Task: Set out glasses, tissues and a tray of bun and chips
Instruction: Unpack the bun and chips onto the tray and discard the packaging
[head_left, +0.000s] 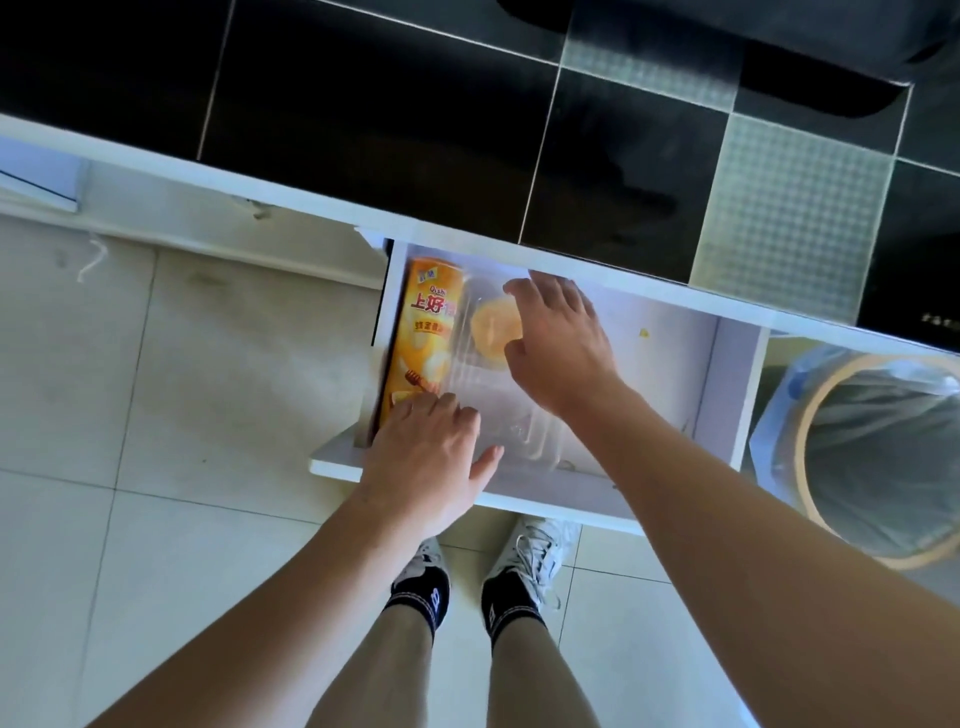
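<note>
A white drawer (675, 374) stands pulled out below the black counter. Inside it, along the left wall, lies an orange chips can (423, 332). Beside the can sits a clear plastic tray (514, 421) holding a pale yellow bun (491, 327). My left hand (431, 457) hovers spread over the near end of the can and the tray's near left corner, fingers relaxed. My right hand (561, 338) reaches over the tray's far side, fingers spread just right of the bun; whether it touches the tray is unclear.
The black tiled counter (415, 130) runs across the top. A bin with a plastic liner (883, 457) stands on the floor right of the drawer. My feet in sneakers (530, 561) stand on pale floor tiles just before the drawer front.
</note>
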